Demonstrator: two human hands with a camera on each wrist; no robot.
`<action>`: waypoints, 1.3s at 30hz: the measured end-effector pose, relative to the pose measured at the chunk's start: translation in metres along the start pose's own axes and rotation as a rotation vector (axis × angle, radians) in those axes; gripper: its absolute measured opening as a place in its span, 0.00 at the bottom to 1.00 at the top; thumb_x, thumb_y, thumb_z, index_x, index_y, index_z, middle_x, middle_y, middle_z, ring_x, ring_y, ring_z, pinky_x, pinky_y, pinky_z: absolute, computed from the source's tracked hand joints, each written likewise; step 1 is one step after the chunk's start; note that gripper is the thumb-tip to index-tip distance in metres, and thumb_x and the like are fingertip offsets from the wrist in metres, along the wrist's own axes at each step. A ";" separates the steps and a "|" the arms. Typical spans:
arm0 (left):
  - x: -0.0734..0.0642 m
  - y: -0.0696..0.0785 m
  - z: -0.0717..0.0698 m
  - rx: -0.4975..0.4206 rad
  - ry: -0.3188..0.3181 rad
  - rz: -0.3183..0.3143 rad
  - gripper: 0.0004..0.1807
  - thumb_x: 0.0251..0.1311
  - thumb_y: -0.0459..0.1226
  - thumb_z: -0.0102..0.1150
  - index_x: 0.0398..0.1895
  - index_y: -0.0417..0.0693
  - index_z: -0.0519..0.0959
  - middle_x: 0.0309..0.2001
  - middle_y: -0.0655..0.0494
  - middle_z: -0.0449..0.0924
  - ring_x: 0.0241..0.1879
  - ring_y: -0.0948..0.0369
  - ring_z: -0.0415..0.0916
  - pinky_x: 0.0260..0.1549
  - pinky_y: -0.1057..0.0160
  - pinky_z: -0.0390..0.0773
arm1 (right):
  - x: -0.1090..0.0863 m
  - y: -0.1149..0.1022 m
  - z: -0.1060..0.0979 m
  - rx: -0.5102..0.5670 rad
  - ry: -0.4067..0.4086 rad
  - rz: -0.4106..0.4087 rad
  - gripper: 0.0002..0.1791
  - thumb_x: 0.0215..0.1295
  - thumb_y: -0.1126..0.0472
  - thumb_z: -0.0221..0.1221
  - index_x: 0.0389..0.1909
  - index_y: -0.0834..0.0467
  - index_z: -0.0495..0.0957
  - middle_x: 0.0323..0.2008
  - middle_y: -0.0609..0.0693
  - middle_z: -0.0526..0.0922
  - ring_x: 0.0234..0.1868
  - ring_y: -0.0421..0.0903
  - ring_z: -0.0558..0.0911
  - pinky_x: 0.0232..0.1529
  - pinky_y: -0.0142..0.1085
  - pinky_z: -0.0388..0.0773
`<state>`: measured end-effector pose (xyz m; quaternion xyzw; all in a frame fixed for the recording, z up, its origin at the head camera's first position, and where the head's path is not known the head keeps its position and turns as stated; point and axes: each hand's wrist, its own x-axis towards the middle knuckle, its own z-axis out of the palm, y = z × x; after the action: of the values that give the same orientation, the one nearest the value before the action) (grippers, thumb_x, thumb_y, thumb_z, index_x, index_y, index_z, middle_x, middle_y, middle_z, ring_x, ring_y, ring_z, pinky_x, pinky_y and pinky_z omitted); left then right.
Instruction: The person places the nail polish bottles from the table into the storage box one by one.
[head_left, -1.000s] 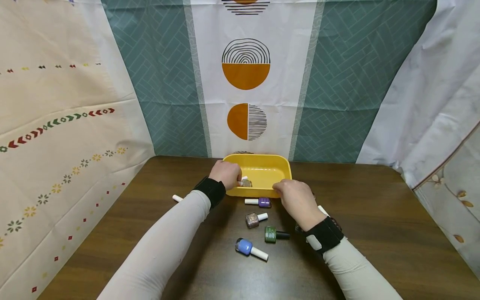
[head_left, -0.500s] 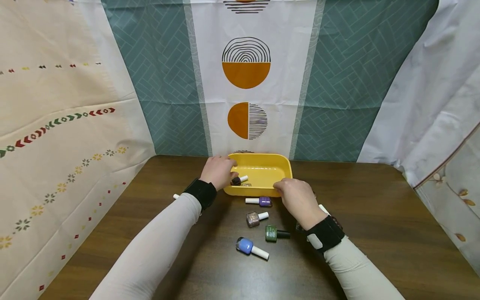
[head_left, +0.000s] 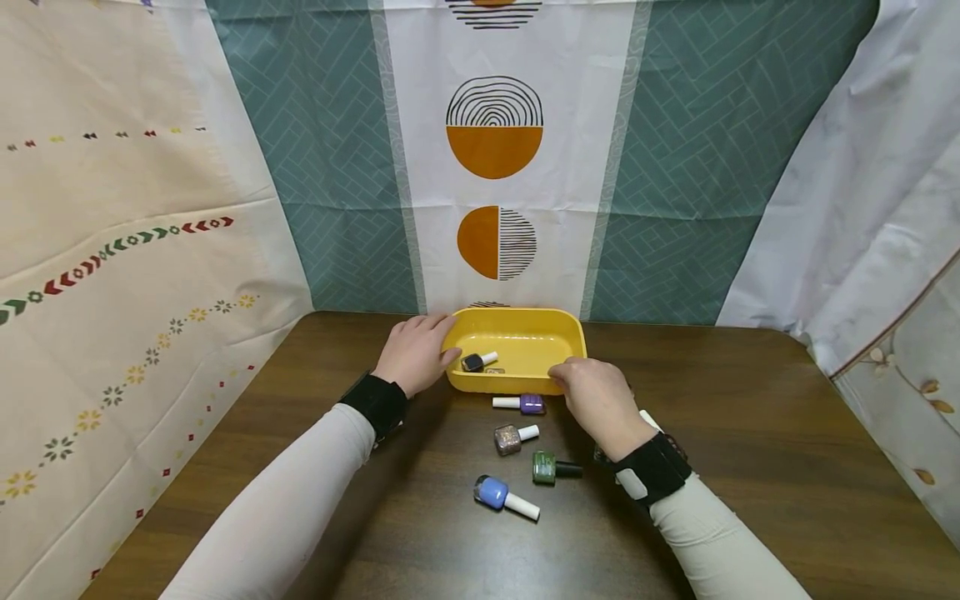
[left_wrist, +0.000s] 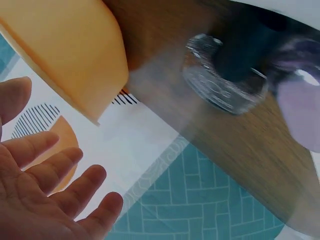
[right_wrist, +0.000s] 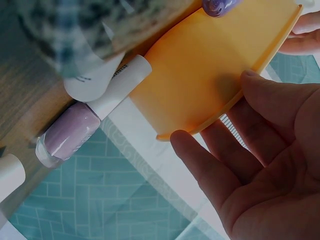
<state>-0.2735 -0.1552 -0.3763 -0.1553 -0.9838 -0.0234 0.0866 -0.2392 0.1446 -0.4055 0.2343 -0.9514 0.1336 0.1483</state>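
Note:
A yellow tray (head_left: pixel 543 354) stands at the back of the table. Its front right rim is pinched between the thumb and fingers of my right hand (head_left: pixel 597 404), as the right wrist view shows. My left hand (head_left: pixel 414 354) is at the tray's left end, fingers spread and holding nothing; in the left wrist view the fingers (left_wrist: pixel 65 180) are plainly extended. Inside the tray lies a dark nail polish bottle (head_left: pixel 474 363) with a white cap. Beside it a glittery bottle (head_left: pixel 495 371) is mostly hidden by the front wall.
In front of the tray lie purple (head_left: pixel 531 404), glitter (head_left: pixel 507 440), green (head_left: pixel 543 468) and blue (head_left: pixel 491 492) polish bottles. A lilac bottle (right_wrist: pixel 72 131) shows near my right wrist. Near my left wrist lies a clear glass bottle (left_wrist: pixel 225 90). Patterned cloths hang behind the table.
My left hand has released the dark polish bottle in the tray and drawn back to the left, its fingers opening out. The right hand has stayed on the rim.

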 end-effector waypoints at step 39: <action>-0.056 -0.037 0.021 0.135 -0.110 -0.199 0.33 0.68 0.61 0.72 0.55 0.40 0.86 0.48 0.36 0.86 0.50 0.37 0.79 0.55 0.36 0.79 | -0.003 0.000 0.001 -0.010 0.014 -0.009 0.05 0.71 0.66 0.73 0.46 0.58 0.93 0.36 0.53 0.91 0.35 0.51 0.87 0.46 0.50 0.88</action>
<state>-0.2363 -0.2057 -0.4074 -0.0516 -0.9969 0.0431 0.0399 -0.2371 0.1452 -0.4071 0.2371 -0.9499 0.1297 0.1569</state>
